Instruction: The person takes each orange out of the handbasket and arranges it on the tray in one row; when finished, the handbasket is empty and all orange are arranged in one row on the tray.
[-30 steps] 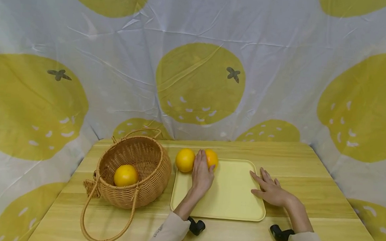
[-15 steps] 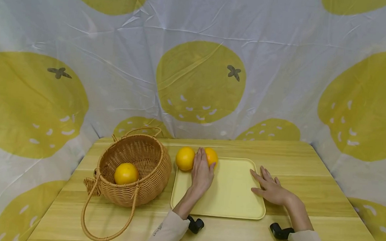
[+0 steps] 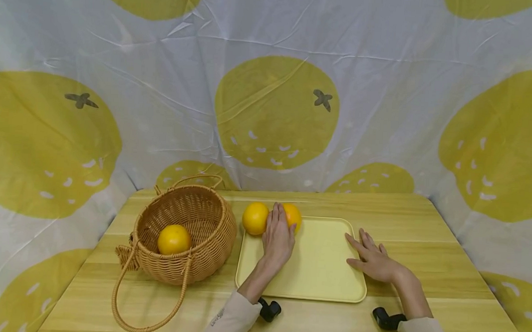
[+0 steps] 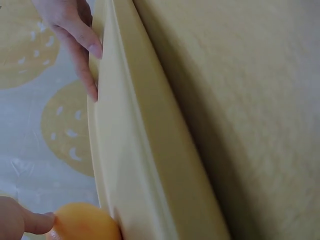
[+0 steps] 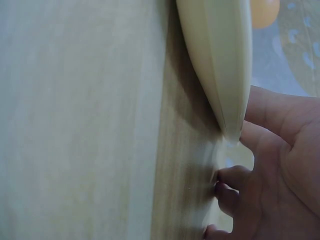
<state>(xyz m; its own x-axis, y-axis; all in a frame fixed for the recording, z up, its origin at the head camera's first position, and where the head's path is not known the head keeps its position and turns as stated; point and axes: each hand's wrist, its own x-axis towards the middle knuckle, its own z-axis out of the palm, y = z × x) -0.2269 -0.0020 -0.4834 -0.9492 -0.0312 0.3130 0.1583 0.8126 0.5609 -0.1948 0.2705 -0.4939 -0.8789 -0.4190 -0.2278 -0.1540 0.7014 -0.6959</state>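
Observation:
In the head view my left hand (image 3: 278, 239) is at the back left of the pale yellow tray (image 3: 324, 259), holding an orange (image 3: 294, 217) between its thumb and fingers. Part of that orange is hidden behind the fingers; the left wrist view shows the thumb against the orange (image 4: 82, 222). Just left of my fingers, a second orange (image 3: 255, 218) sits at the tray's back left corner. My right hand (image 3: 375, 259) lies with spread fingers by the tray's right side. Its thumb and index finger touch the rim, and the other fingers rest on the table in the right wrist view.
To the left of the tray stands a wicker basket (image 3: 211, 253) with one orange (image 3: 174, 240) inside. Its front handle (image 3: 146, 327) hangs down over the wooden table (image 3: 450, 276). A fruit-patterned cloth (image 3: 377, 116) hangs behind the table. Black wrist devices (image 3: 269, 310) are strapped on both arms.
The head camera's view has shifted slightly, so everything sits a little higher. Both hands stay where they were; the held orange has edged very slightly to the right.

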